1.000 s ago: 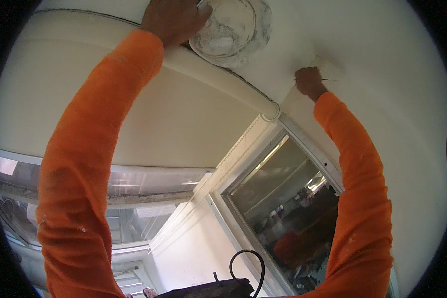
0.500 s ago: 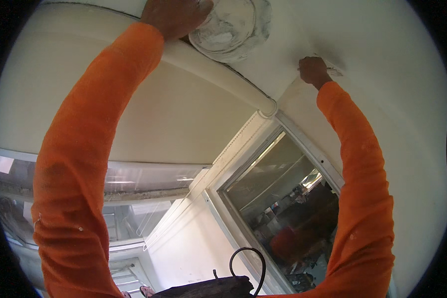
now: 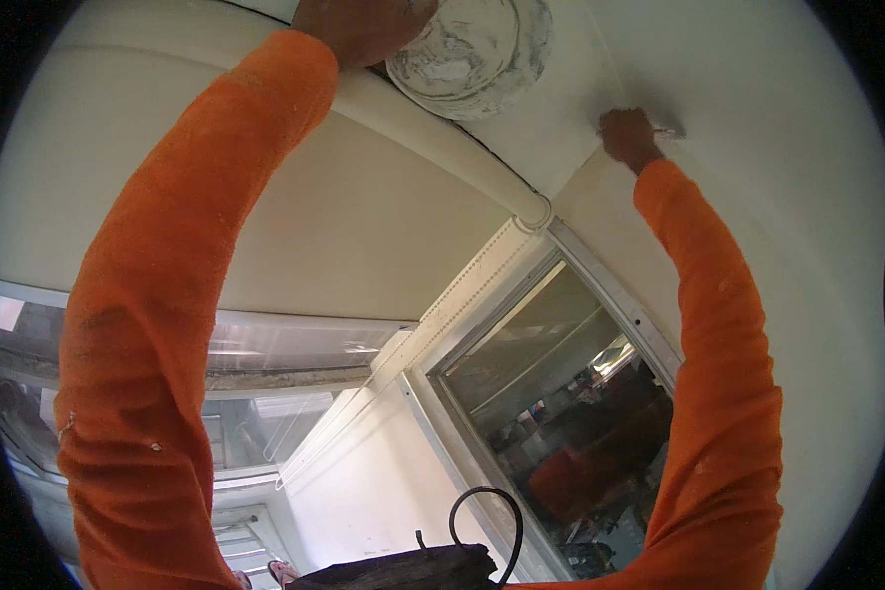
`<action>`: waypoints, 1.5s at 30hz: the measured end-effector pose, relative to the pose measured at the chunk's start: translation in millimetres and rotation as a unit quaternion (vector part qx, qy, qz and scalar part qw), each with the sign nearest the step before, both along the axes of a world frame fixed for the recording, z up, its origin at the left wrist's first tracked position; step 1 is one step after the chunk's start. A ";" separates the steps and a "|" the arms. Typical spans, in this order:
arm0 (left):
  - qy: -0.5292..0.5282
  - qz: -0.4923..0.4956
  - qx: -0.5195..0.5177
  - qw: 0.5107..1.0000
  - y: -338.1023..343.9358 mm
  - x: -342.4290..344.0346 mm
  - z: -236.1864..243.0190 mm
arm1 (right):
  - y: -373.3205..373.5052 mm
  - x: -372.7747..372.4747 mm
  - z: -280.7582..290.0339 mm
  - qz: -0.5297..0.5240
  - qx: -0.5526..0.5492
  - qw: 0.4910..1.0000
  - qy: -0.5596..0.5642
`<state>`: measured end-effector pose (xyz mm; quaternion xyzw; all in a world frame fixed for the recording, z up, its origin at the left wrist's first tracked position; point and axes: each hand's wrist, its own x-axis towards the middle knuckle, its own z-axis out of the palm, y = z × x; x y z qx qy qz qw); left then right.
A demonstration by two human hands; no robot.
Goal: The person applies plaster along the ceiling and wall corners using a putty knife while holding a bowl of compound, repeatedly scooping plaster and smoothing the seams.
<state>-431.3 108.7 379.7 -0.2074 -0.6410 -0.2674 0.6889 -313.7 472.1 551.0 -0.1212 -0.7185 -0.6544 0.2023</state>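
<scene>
My left hand (image 3: pixel 364 28) is at the top edge, closed on the rim of a round container (image 3: pixel 467 54) smeared with white paste, beside the roller blind. Its fingertips are partly cut off or hidden. My right hand (image 3: pixel 627 136) is raised higher up to the right, at the corner where the white surfaces meet, closed on a thin flat tool, probably a scraper, whose blade (image 3: pixel 669 132) touches the surface by a greyish patch. The tool is small and indistinct. Both forearms are in orange sleeves.
A cream roller blind (image 3: pixel 295 216) with a bead chain hangs at the left over glazing. A framed glass pane (image 3: pixel 541 393) is at centre right, beside white wall (image 3: pixel 383 472). A dark bag-like item (image 3: pixel 393 565) with a black loop sits at the lower edge, near feet in sandals.
My right hand has moved up and slightly right along the corner with the tool. My left hand and the round container have shifted slightly up and right in the picture.
</scene>
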 end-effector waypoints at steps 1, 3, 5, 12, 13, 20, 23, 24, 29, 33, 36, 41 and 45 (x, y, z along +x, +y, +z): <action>0.002 -0.003 0.002 1.000 2.1 -0.4 1.8 | 11.5 2.7 -16.2 -0.032 0.008 0.999 -0.015; 0.017 -0.009 -0.001 1.000 3.9 2.5 3.8 | 32.6 7.7 -59.6 -0.092 0.020 0.994 -0.052; -0.008 -0.012 -0.001 1.000 -2.1 -1.0 -0.8 | 23.2 2.1 -100.8 -0.113 0.024 0.990 -0.081; 0.001 -0.012 0.000 1.000 6.7 -1.9 2.0 | -8.7 17.8 -19.1 -0.013 -0.110 0.994 -0.002; -0.005 -0.010 -0.003 1.000 5.3 -2.0 -1.3 | -9.9 15.7 -23.0 -0.011 -0.113 0.993 -0.009; -0.008 -0.017 -0.005 1.000 5.1 12.4 8.5 | 73.5 28.3 -87.6 -0.049 0.106 0.993 0.029; -0.027 0.008 -0.016 0.999 -2.0 2.1 -6.8 | 9.4 11.4 -129.9 -0.099 -0.051 0.989 -0.095; -0.025 0.019 -0.008 0.999 -5.4 1.8 -4.9 | 1.2 13.4 -115.4 -0.102 -0.045 0.990 -0.088; -0.065 -0.011 -0.025 0.998 -7.0 16.2 -4.4 | -21.3 0.6 -7.9 -0.022 -0.055 0.997 0.053; 0.004 -0.031 0.000 1.000 5.9 2.3 5.7 | 9.1 4.1 18.4 -0.047 -0.085 0.988 0.119; -0.006 0.015 -0.008 1.000 -1.4 -3.6 -4.7 | -4.3 -17.8 -56.1 -0.034 -0.134 0.990 -0.003; -0.042 -0.012 -0.019 0.999 -3.8 12.0 -4.3 | 9.8 -14.5 -126.0 -0.061 -0.155 0.984 -0.058; -0.022 0.003 -0.011 1.000 1.9 2.7 2.3 | 6.5 -0.2 -50.4 0.001 -0.089 0.995 0.036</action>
